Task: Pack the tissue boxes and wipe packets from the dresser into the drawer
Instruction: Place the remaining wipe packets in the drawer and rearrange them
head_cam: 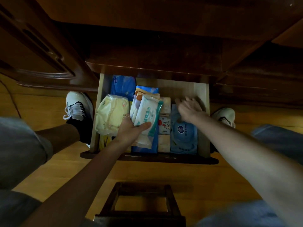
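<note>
The open wooden drawer (204, 95) lies below me, filled with packets. My left hand (131, 128) is shut on a stack of white and teal wipe packets (147, 115), held over a blue pack (144, 148) in the drawer's middle. My right hand (190, 107) reaches into the drawer's right side with fingers spread, resting on a blue wipe packet (183, 133). A pale yellow tissue pack (111, 113) lies at the left, a blue pack (123, 86) behind it. Small tissue packs (164, 126) stand in a row in the middle.
The dark dresser (147, 51) overhangs the drawer's back. My two white shoes (77, 105) (224, 115) flank the drawer on the wooden floor (205, 181). A dark wooden stool (141, 203) stands between my knees, near the bottom edge.
</note>
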Demonstrator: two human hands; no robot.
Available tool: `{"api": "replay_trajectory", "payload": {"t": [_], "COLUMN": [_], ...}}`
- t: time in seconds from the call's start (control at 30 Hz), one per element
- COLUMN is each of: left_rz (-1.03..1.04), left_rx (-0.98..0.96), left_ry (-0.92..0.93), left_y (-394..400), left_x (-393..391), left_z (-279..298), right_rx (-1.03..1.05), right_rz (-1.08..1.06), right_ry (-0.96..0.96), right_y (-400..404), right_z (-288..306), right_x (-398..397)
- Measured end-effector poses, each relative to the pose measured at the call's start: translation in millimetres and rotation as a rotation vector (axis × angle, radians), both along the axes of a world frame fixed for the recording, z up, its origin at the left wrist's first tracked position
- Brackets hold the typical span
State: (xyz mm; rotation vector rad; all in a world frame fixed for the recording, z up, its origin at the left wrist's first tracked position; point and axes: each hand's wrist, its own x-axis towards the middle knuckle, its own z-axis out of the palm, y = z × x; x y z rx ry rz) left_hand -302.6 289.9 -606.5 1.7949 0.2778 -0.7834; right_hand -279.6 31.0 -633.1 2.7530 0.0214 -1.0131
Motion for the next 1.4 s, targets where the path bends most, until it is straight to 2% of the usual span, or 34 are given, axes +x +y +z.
{"api": "replay_trajectory", "payload": {"t": [0.13,0.33,0.5,0.6,0.77,0.9,1.1,1.17,1.2,1.3,1.33,1.4], "left_rz": [0.008,0.024,0.031,0.021,0.022,0.018,0.013,0.010,0.012,0.014,0.012,0.014], "left_rx": [-0.010,-0.013,-0.031,-0.043,-0.035,-0.053,-0.075,-0.067,-0.061,-0.062,-0.067,-0.080], "left_ry": [-0.003,-0.004,0.012,0.006,-0.003,-0.001,-0.006,-0.015,-0.019,-0.023,-0.024,-0.020], "left_y": [0,1,1,2,2,2,3,1,1,2,2,4], "left_x": [-1,-2,-4,-5,-4,-4,-5,-4,-3,-3,-3,-3], "left_z": [1,3,4,5,5,5,4,4,2,0,0,-1], "right_rx": [-0.096,-0.314,-0.293,-0.273,-0.095,0.084,0.080,0.144,0.196,0.382,0.469,0.542], "right_rz": [0.064,0.202,0.297,0.247,0.045,0.015,0.027,-0.048,-0.103,-0.298,-0.368,-0.413], "right_ry": [-0.149,0.071,0.061,0.112,0.043,0.105,0.225,0.239,0.184,-0.199,-0.214,-0.087], "right_y": [-6,6,7,7,5,1,3,-3,-6,2,9,23], "right_z": [11,1,-19,-20,-13,-13,-24,-12,-6,1,0,-8], "right_x": [-31,-83,-96,-91,-72,-48,-45,-33,-24,8,15,22]}}
